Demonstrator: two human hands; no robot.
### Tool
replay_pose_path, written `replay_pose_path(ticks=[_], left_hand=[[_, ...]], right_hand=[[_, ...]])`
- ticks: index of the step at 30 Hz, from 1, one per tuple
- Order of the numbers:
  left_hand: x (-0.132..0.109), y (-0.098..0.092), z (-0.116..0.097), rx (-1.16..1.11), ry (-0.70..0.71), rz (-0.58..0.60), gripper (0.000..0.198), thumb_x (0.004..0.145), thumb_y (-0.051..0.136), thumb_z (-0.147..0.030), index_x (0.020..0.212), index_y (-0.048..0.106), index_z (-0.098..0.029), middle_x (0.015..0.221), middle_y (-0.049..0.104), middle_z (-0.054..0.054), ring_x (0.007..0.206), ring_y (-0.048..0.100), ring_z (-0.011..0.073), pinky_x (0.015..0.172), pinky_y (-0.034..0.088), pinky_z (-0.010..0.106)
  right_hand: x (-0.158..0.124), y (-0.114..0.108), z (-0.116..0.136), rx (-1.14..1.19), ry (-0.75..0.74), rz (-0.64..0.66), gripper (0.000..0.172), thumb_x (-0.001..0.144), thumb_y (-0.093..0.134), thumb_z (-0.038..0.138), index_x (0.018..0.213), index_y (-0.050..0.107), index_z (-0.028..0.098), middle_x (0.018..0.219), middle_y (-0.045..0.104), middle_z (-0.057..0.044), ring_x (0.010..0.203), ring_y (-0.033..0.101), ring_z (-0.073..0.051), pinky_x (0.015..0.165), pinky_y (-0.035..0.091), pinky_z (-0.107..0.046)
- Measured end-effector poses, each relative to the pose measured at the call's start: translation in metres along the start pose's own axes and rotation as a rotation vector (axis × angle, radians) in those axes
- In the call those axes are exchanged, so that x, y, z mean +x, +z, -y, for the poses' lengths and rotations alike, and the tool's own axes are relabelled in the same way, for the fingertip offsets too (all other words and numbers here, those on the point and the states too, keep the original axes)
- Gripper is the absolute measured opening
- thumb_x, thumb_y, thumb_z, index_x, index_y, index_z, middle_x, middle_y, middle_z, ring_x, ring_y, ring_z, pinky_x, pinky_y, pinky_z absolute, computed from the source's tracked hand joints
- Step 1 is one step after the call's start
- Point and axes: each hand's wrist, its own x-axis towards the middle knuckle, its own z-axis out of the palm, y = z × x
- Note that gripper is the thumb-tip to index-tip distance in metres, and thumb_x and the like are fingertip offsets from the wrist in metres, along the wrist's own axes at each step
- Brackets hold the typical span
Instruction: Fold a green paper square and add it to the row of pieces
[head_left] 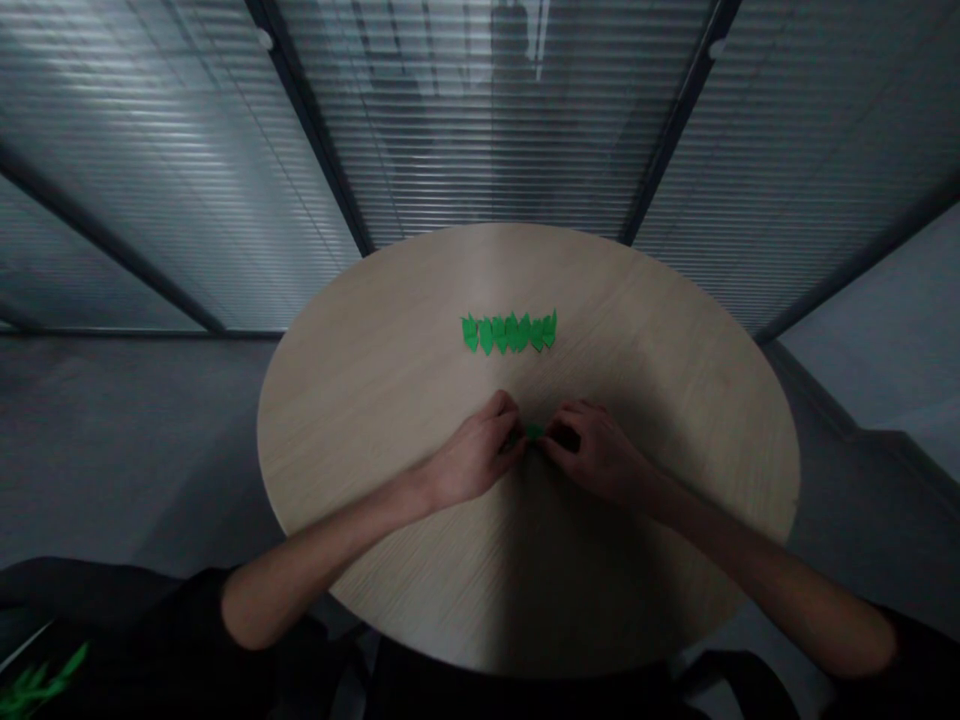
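Note:
Between my hands, low over the table's middle, is a small green piece (533,432) that looks like folded paper, mostly hidden by fingers. My left hand (480,448) pinches its left side with thumb and fingertips. On the opposite side, my right hand (592,448) grips it in a similar pinch, fingers curled. Farther from me lies a row of several green leaf-shaped pieces (511,332), pointed at the ends and set close side by side. Neither hand touches that row.
The round wooden table (360,350) has a light grain, with my shadow across its near right part. Beyond its far edge stand glass panels with blinds (495,150) and dark frames. Blurred green leafy shapes (45,685) show at the lower left corner.

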Motion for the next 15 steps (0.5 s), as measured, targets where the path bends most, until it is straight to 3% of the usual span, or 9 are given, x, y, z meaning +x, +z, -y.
replay_pose_path(ticks=[15], left_hand=[[0.0013, 0.0031, 0.0027, 0.008, -0.04, -0.022, 0.01, 0.093, 0.055, -0.016, 0.083, 0.052, -0.018, 0.101, 0.05, 0.007, 0.083, 0.053, 0.0185, 0.074, 0.049, 0.036]], right_hand=[[0.0024, 0.0009, -0.0019, -0.029, 0.025, -0.004, 0.016, 0.085, 0.074, 0.023, 0.074, 0.062, 0.019, 0.08, 0.064, -0.003, 0.081, 0.059, -0.021, 0.081, 0.041, -0.037]])
